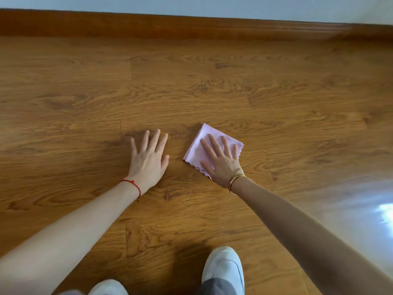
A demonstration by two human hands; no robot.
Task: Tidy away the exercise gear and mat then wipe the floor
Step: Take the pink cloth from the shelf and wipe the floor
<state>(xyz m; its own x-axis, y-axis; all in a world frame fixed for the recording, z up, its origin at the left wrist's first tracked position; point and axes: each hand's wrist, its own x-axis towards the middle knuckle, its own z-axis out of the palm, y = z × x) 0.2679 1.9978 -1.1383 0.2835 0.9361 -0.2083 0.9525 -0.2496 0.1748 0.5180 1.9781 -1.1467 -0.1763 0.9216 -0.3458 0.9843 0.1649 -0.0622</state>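
We find the cloth (195,152) lying flat on the floor (191,81), well short of the far edge where the skirting (170,26) runs, and just ahead of the right shoe (225,265).

It lies directly under the right hand (222,165), which rests on it palm down. The fingers are straight and a little spread; nothing is pinched or curled round. The heel of the hand covers the cloth's near corner, the thumb lies across its near left edge, and the fingertips stop short of its far corner. The bare part of the cloth shows mostly to the left of the fingers and beyond them.

The cloth is pink, folded to roughly a square, and sits cornerwise like a diamond. One corner points toward the far edge of the floor, one toward the left hand (148,160), one to the right. We can make out no clear long side. The diagonal from the far corner back to the wrist runs nearly along the hand. Its right and near left edges are scalloped.

The left hand lies flat on bare floor just beside the cloth, fingers spread, with a strip of wood between its thumb and the cloth's left corner. A red string (133,185) circles that wrist; gold bangles (236,179) circle the right.
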